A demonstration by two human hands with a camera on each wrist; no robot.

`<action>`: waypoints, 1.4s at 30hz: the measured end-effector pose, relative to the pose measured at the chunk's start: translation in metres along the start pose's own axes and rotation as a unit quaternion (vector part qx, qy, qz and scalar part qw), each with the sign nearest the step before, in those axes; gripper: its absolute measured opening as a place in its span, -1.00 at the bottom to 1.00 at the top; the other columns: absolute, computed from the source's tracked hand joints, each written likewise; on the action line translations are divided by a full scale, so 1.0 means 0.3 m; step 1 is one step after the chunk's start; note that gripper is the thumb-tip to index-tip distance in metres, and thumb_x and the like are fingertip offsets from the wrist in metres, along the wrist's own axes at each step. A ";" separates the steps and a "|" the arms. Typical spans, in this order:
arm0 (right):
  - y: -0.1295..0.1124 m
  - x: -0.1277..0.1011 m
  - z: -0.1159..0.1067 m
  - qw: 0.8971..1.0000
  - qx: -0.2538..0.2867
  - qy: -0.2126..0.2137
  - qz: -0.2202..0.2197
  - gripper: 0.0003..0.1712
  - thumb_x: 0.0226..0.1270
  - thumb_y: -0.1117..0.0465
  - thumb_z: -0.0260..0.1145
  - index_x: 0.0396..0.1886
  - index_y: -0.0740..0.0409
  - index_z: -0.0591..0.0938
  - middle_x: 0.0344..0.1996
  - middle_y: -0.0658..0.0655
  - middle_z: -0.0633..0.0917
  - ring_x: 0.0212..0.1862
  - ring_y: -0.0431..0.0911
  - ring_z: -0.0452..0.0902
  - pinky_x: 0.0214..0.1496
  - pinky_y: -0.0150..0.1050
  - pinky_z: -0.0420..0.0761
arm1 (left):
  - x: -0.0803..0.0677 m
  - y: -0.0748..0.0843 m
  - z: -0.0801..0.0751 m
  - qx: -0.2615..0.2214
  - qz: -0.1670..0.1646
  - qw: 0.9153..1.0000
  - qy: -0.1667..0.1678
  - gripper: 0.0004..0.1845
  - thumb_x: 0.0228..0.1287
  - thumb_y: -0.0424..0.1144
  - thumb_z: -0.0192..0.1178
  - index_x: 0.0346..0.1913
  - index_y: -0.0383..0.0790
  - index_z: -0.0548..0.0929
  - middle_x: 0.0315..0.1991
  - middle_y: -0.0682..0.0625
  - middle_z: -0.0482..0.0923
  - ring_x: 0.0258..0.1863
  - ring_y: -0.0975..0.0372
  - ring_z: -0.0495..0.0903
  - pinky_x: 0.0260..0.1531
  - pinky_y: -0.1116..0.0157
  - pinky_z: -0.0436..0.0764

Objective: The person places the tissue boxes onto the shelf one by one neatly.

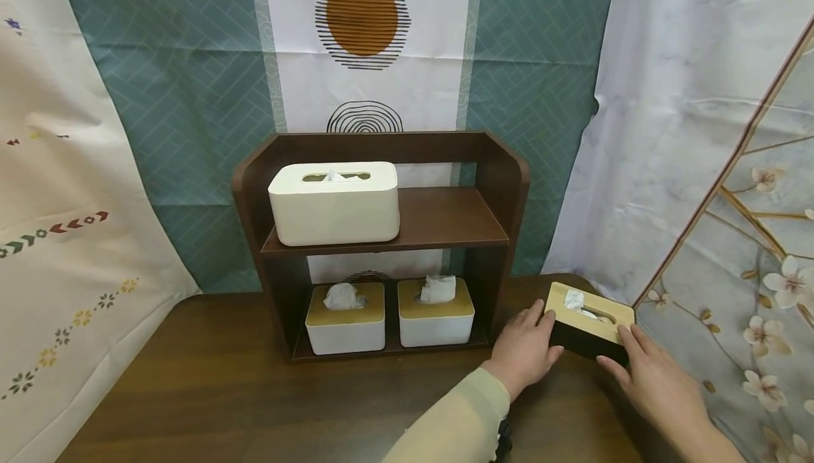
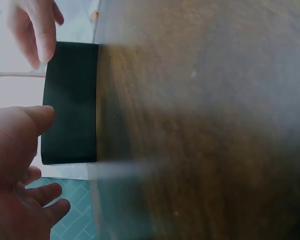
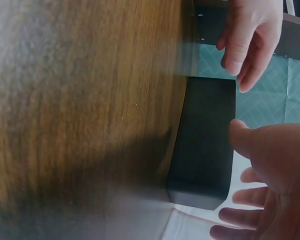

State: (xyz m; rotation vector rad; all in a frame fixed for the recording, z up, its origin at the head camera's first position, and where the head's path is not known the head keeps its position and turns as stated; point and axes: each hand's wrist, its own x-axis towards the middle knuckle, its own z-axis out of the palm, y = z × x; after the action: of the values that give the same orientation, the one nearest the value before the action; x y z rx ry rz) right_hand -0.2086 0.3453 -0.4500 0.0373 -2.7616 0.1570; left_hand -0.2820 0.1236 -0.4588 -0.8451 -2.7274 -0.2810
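A black tissue box (image 1: pixel 588 321) with a pale wooden lid sits on the table, a white tissue in its slot. My left hand (image 1: pixel 523 344) is at its left end, fingers loosely bent. My right hand (image 1: pixel 658 378) is at its right end, fingertips by the lid's corner and thumb near the front face. In the left wrist view the left thumb (image 2: pixel 42 118) meets the black front, and the other fingers spread past the end. Similarly, the right wrist view has the right thumb (image 3: pixel 240 135) at the box's upper edge, fingers spread apart from it.
A dark brown two-tier shelf (image 1: pixel 445 219) stands left of the hands. A large cream tissue box (image 1: pixel 335 210) is on its upper tier. Below are two white tissue boxes with wooden lids, one left (image 1: pixel 346 333) and one right (image 1: pixel 437 326). A flowered curtain (image 1: pixel 731 293) borders the table's right side.
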 end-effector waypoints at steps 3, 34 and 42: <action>-0.004 0.004 0.008 1.000 0.000 0.002 -0.001 -0.09 0.54 -0.17 0.48 0.50 0.47 0.48 0.41 0.67 0.45 0.27 0.66 0.48 0.00 0.57 0.59 | -0.005 -0.001 0.004 0.004 0.000 1.000 -0.004 -0.30 0.62 0.26 0.25 0.66 0.11 0.45 0.69 0.10 0.30 0.55 0.27 0.43 0.48 0.31 0.44; -0.014 0.000 0.025 0.998 0.016 0.063 -0.021 -0.35 0.48 0.16 0.55 0.30 0.58 0.58 0.14 0.61 0.61 -0.01 0.58 0.67 -0.20 0.49 0.64 | 0.008 0.022 -0.013 0.043 0.011 0.999 -0.013 -0.38 0.65 0.18 0.25 0.61 0.09 0.52 0.65 0.17 0.36 0.51 0.33 0.47 0.47 0.35 0.44; -0.018 -0.013 0.014 0.999 0.024 0.028 -0.013 -0.30 0.51 0.12 0.53 0.36 0.58 0.55 0.10 0.55 0.59 -0.14 0.49 0.68 -0.25 0.43 0.63 | -0.022 0.032 -0.043 0.075 0.021 0.997 -0.008 -0.40 0.59 0.21 0.30 0.55 0.11 0.57 0.59 0.17 0.44 0.45 0.34 0.53 0.43 0.33 0.49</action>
State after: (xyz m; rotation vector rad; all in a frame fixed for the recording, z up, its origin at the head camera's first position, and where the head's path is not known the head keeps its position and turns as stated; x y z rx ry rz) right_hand -0.2064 0.3394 -0.4547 0.0799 -2.6999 0.2138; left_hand -0.2688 0.1245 -0.4476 -0.8652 -2.7012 -0.0594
